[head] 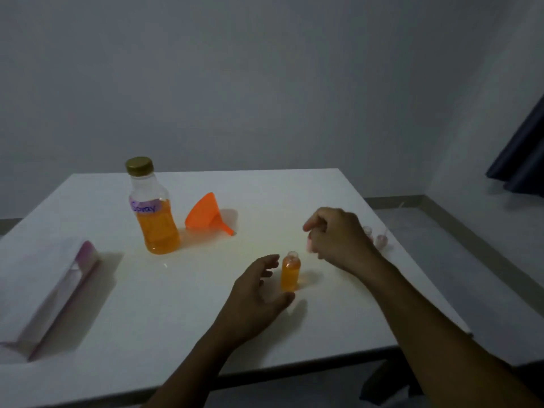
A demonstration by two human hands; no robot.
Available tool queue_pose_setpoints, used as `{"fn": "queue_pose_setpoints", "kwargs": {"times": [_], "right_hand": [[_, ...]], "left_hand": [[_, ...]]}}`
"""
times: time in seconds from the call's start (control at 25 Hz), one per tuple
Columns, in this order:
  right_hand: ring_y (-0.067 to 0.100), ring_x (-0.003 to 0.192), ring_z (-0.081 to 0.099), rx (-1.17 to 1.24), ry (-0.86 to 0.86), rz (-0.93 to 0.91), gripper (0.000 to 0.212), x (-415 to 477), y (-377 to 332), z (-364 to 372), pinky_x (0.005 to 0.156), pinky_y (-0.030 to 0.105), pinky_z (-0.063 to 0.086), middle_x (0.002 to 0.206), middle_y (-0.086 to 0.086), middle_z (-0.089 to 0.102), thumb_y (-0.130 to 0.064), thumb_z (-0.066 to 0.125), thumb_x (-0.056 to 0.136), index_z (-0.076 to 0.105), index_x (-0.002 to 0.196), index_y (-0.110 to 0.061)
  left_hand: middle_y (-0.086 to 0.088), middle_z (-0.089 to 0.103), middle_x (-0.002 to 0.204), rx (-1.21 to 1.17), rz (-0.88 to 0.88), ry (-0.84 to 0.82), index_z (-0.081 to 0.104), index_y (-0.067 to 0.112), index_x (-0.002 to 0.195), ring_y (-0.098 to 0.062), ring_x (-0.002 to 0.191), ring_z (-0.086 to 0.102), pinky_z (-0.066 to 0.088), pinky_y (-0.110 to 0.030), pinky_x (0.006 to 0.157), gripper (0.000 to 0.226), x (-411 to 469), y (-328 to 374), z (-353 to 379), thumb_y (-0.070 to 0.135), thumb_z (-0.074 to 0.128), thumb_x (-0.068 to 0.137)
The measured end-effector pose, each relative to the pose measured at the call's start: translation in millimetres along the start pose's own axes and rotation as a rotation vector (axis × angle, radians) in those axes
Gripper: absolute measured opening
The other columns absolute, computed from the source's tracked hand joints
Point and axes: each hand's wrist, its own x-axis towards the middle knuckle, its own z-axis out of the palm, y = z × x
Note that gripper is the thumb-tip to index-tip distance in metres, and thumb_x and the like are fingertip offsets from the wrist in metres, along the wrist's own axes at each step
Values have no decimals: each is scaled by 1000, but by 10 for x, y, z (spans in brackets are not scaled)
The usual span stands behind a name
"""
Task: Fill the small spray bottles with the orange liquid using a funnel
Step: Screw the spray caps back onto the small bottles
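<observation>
A small spray bottle [290, 272], full of orange liquid and with no cap on its neck, stands upright near the middle of the white table [176, 319]. My left hand [259, 293] curls around it from the left, fingers apart and not touching it. My right hand [335, 237] hovers just right of and beyond the bottle, fingers pinched on a small pinkish piece, seemingly a spray cap. The large capped bottle [154, 207], labelled "Spray" and half full of orange liquid, stands at the back left. The orange funnel [206, 214] lies on its side beside it.
A white and pink box [59, 287] lies at the left of the table. Two small pinkish pieces [379, 238] sit near the right edge, partly hidden behind my right hand. The table's right edge drops to the floor; a dark curtain [524, 154] hangs at the far right.
</observation>
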Motion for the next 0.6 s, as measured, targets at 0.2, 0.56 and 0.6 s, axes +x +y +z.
{"fn": "queue_pose_setpoints", "kwargs": {"times": [0.2,0.56,0.6], "right_hand": [[9,59,68,-68,-33,187,25,35,394,294,55,24,58,70,-3,68,-35,53,99,61,81,-18],[22,85,70,-26,-49,203,35,224,420,474,62,30,62,108,7,65,-31,67,94,50,120,-16],[20,80,71,-2,-28,177,28,226,400,468,62,32,64,104,6,67,-30,67,94,53,113,-16]], "left_hand": [[27,59,116,-16,14,54,56,39,123,5,103,57,47,-18,85,54,148,26,163,56,72,74],[16,72,104,-99,52,160,68,26,116,-2,93,68,56,-25,84,43,302,84,-47,35,78,76],[15,72,104,-103,55,177,68,26,116,-3,93,68,56,-26,84,43,315,72,-77,35,79,76]]}}
